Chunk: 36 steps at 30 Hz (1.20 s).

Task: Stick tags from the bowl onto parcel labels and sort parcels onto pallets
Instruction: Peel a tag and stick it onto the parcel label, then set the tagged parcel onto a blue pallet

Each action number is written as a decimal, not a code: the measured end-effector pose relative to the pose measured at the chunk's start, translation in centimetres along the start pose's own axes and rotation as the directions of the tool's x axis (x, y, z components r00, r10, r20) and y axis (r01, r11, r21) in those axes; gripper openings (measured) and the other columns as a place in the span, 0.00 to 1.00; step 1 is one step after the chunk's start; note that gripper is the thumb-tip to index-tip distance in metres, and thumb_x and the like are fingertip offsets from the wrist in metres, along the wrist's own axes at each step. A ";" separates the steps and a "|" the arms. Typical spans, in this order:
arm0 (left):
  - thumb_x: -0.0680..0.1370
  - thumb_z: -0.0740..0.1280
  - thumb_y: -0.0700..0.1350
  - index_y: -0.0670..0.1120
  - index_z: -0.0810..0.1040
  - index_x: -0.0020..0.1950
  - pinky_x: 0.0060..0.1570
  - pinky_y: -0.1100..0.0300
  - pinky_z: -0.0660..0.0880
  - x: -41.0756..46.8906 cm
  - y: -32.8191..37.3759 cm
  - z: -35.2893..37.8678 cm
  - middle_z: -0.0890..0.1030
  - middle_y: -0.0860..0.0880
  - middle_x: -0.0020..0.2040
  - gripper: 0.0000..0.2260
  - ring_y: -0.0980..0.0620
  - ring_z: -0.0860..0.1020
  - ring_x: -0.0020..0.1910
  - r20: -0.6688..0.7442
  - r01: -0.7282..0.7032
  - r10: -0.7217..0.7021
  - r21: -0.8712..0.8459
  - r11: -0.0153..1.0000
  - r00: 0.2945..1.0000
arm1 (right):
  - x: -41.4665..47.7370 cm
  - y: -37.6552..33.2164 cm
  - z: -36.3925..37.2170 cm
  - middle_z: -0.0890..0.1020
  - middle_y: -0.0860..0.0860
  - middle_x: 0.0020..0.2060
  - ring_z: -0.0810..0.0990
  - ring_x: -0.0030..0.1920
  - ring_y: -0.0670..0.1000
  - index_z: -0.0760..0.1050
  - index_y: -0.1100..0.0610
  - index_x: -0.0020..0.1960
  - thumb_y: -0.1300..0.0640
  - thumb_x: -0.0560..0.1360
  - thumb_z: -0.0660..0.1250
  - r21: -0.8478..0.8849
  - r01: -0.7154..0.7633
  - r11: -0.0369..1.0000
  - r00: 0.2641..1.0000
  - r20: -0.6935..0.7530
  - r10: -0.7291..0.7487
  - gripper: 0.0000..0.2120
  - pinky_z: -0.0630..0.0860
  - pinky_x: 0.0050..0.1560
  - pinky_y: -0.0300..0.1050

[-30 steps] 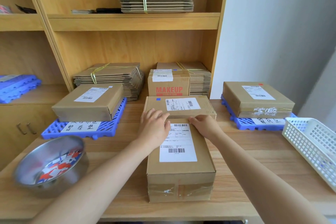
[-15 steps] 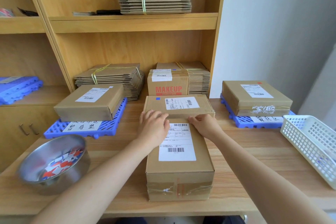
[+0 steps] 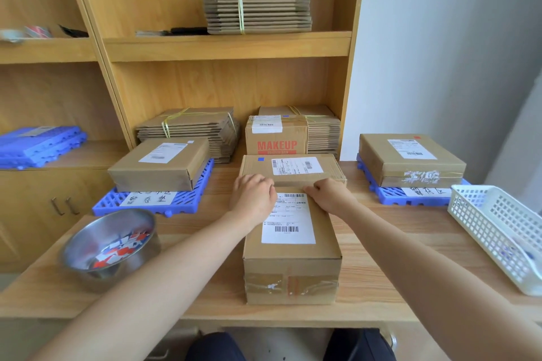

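Desk (image 3: 396, 258) parcel (image 3: 293, 261) gripped by left hand (image 3: 253, 198), right hand (image 3: 330, 196).

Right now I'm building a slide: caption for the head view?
Left hand and right hand rest on the far end of the labelled parcel, tag bowl at left.

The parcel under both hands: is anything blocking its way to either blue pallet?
Nothing visible lies on the table between the parcel and either pallet. The left pallet and right pallet are each already loaded, so it would probably go on top. The bowl and white basket sit off to the sides.
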<state>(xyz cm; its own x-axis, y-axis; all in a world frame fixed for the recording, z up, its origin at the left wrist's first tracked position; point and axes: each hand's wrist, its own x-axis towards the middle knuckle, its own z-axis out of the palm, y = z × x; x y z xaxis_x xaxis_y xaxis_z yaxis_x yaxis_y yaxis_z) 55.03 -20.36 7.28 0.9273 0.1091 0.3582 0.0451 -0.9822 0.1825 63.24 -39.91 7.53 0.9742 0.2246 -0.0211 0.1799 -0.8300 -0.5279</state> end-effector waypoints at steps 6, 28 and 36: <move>0.82 0.54 0.50 0.50 0.80 0.59 0.65 0.52 0.65 -0.1 -0.1 0.0 0.80 0.51 0.56 0.16 0.47 0.74 0.61 -0.002 0.044 -0.044 0.046 0.998 0.999 | -0.6 -0.5 -1.2 0.79 0.51 0.46 0.78 0.44 0.53 0.75 0.55 0.48 0.45 0.81 0.61 0.120 -0.015 0.993 0.990 0.140 -0.001 0.14 0.71 0.39 0.43; 0.68 0.60 0.79 0.70 0.41 0.77 0.75 0.37 0.56 -15.5 2.4 -6.7 0.36 0.58 0.81 0.44 0.44 0.36 0.80 0.390 0.005 0.023 -0.070 0.998 0.920 | -16.8 3.4 -1.4 0.31 0.48 0.79 0.39 0.81 0.54 0.30 0.23 0.71 0.27 0.62 0.73 -0.058 0.352 0.934 0.897 0.307 -0.319 0.58 0.53 0.78 0.60; 0.70 0.69 0.70 0.72 0.46 0.77 0.73 0.44 0.64 -16.3 1.6 -6.0 0.47 0.45 0.82 0.43 0.38 0.55 0.79 0.355 0.053 -0.022 -0.078 0.996 0.935 | -16.2 3.2 -0.5 0.49 0.49 0.81 0.56 0.79 0.56 0.46 0.27 0.76 0.34 0.66 0.75 -0.107 0.360 0.927 0.911 0.255 -0.325 0.49 0.62 0.75 0.53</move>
<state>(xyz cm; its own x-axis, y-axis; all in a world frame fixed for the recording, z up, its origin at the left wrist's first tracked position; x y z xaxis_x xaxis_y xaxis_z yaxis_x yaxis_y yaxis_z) 37.76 -22.77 7.17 0.9976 0.0691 0.0060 0.0648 -0.9600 0.2724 48.11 -46.44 6.56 0.7942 0.6042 -0.0645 0.5321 -0.7428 -0.4064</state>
